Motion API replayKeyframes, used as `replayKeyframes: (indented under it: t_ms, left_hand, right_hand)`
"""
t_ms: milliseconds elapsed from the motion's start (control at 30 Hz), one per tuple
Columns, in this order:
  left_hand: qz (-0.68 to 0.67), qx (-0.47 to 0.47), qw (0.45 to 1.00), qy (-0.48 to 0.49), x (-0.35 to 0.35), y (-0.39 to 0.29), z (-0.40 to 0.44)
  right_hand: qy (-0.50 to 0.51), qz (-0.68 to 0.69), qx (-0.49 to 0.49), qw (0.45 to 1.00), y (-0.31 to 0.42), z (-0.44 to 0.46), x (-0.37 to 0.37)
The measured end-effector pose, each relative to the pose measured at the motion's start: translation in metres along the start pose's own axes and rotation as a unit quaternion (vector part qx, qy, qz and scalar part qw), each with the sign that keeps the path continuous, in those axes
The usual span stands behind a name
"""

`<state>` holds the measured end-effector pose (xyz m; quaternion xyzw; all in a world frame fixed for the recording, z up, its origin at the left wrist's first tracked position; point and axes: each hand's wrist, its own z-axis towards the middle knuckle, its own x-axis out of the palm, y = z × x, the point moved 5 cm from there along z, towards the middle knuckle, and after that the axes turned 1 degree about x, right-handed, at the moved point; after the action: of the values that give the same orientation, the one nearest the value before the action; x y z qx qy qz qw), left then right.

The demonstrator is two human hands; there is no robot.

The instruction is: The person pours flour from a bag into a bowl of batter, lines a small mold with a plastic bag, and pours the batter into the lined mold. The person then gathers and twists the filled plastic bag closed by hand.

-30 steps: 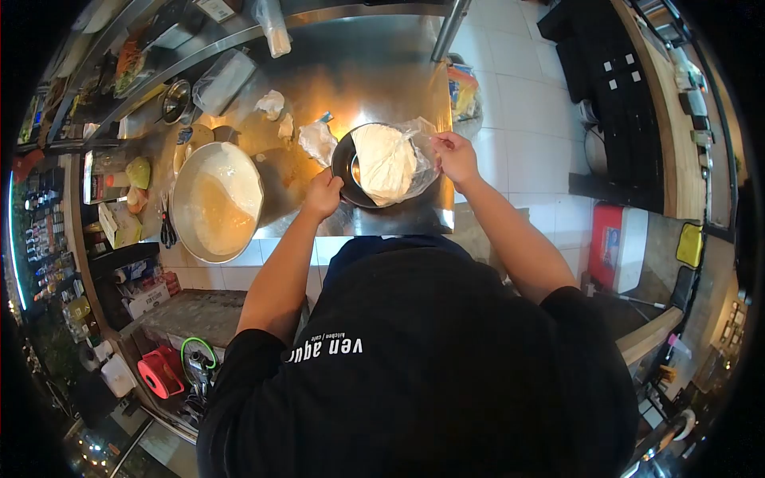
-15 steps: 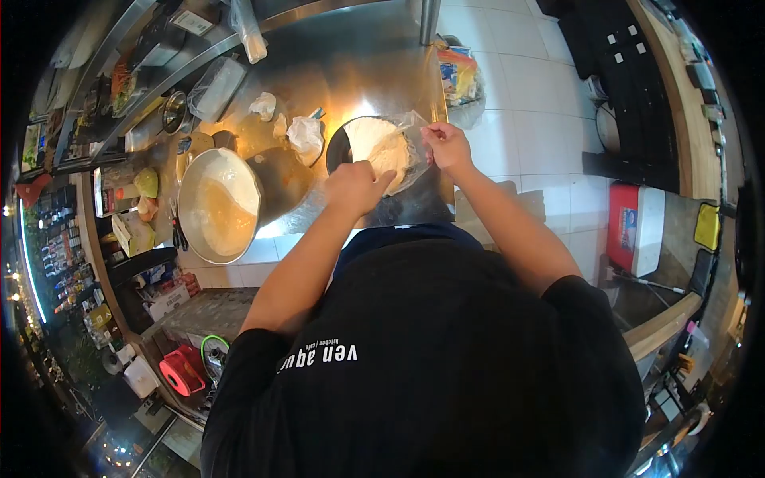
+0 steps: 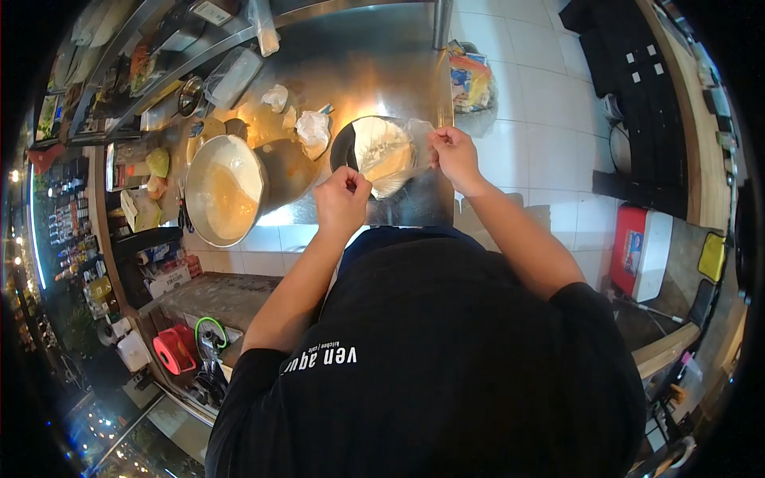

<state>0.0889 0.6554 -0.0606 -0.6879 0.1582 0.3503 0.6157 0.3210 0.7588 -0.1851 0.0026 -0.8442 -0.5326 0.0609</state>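
A dark round bowl or pan (image 3: 343, 151) sits near the table's front right edge, with a pale, floury-looking mass (image 3: 388, 165) in it. Clear thin plastic (image 3: 420, 135) lies over its right part; whether it is a bag or a sheet I cannot tell. At the bowl's right, my right hand (image 3: 456, 159) pinches the plastic's edge. My left hand (image 3: 343, 197) is closed at the near left rim, fingertips pressed together, apparently on the plastic's near edge. A large metal bowl (image 3: 261, 179) with pale, yellowish contents stands to the left.
Crumpled white plastic (image 3: 313, 131) lies on the steel table (image 3: 358, 72) between the bowls. A clear-wrapped packet (image 3: 233, 77) is farther back left, near a metal shelf. A filled plastic bag (image 3: 472, 84) is beyond the table's right edge. A red and white cooler (image 3: 641, 251) stands at right.
My left hand has drawn back from over the pale mass to the near left rim, its fingers now closed. My right hand keeps its pinch on the plastic. The view has shifted slightly.
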Motion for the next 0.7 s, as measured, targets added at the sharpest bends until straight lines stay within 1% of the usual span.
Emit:
replayKeyframes:
  t_ms: [133, 200, 333, 400, 433, 500, 533, 567, 600, 633, 667, 700]
  left_hand:
    - [-0.044, -0.013, 0.999, -0.002, 0.004, 0.009, -0.012]
    - [-0.099, -0.028, 0.995, -0.008, 0.003, 0.011, -0.013]
    - [-0.118, -0.032, 0.992, -0.023, -0.002, 0.017, -0.017]
    - [-0.189, -0.063, 0.98, -0.031, -0.005, 0.019, -0.017]
    - [-0.19, -0.062, 0.979, -0.034, -0.008, 0.018, -0.017]
    - [-0.234, -0.088, 0.965, -0.076, -0.021, 0.021, -0.016]
    - [-0.236, -0.084, 0.963, -0.094, -0.027, 0.024, -0.014]
    - [-0.237, -0.084, 0.963, -0.096, -0.032, 0.027, -0.013]
    - [-0.216, -0.078, 0.968, -0.104, -0.038, 0.029, -0.013]
    - [-0.194, -0.073, 0.972, -0.114, -0.043, 0.027, -0.012]
    - [-0.202, -0.084, 0.968, -0.121, -0.046, 0.026, -0.012]
    - [-0.204, -0.083, 0.967, -0.125, -0.05, 0.024, -0.011]
  right_hand:
    - [0.02, 0.013, -0.015, 1.0, 0.016, -0.012, 0.002]
    - [0.023, 0.025, -0.023, 0.999, 0.027, -0.017, 0.0]
    - [0.056, 0.014, -0.022, 0.998, 0.056, -0.026, 0.003]
    - [0.065, 0.021, -0.031, 0.997, 0.074, -0.029, 0.004]
    - [0.072, 0.001, -0.048, 0.996, 0.085, -0.032, 0.005]
    - [0.081, -0.02, -0.068, 0.994, 0.102, -0.032, 0.006]
    - [0.089, -0.044, -0.093, 0.991, 0.11, -0.032, 0.007]
    - [0.097, -0.068, -0.117, 0.986, 0.118, -0.033, 0.008]
    - [0.099, -0.069, -0.119, 0.986, 0.125, -0.034, 0.009]
    - [0.094, -0.102, -0.147, 0.979, 0.136, -0.036, 0.01]
    - [0.089, -0.134, -0.175, 0.971, 0.143, -0.037, 0.011]
    - [0.091, -0.136, -0.177, 0.971, 0.142, -0.033, 0.015]
